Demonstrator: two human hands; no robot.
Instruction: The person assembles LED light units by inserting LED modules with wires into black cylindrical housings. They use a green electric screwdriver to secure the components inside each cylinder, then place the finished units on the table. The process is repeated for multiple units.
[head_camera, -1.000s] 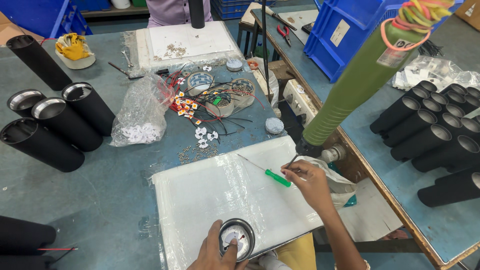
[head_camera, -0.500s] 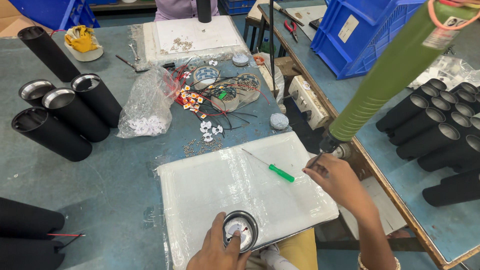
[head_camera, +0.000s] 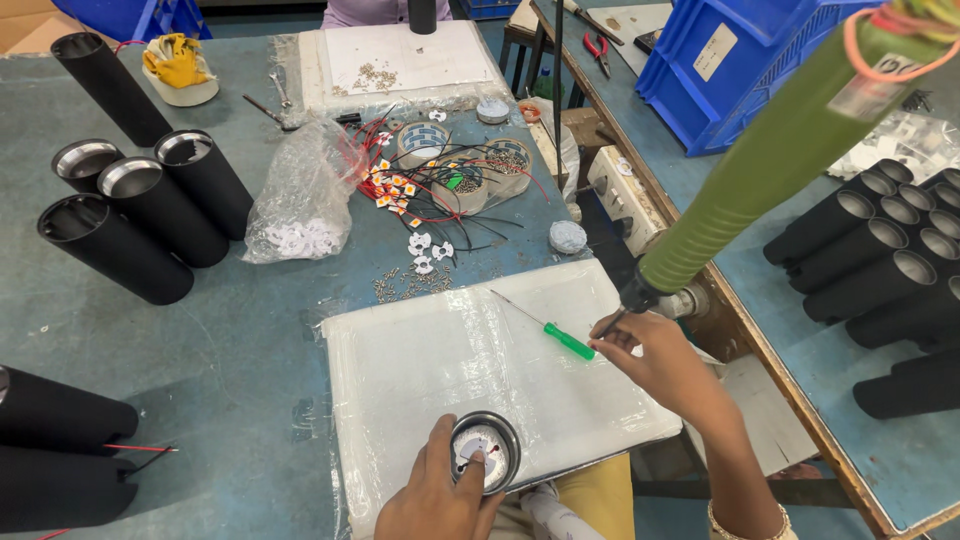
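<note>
Left hand (head_camera: 432, 497) has its grip closed on a round ring (head_camera: 485, 452) with a white disc inside, pressing it on the near edge of the white pad (head_camera: 430, 360) on the desk (head_camera: 250, 330). Right hand (head_camera: 660, 358) pinches the thin tip of the green hanging tool (head_camera: 760, 170) over the pad's right edge, just beside a green screwdriver (head_camera: 555, 333) lying on the pad. Black tubes (head_camera: 130, 210) stand well apart to the left.

Bright, even overhead light leaves soft, short shadows beside the black tubes (head_camera: 120, 215), mild glare on the plastic-wrapped white pad (head_camera: 480, 360), and slight wide-angle bending at the edges.
</note>
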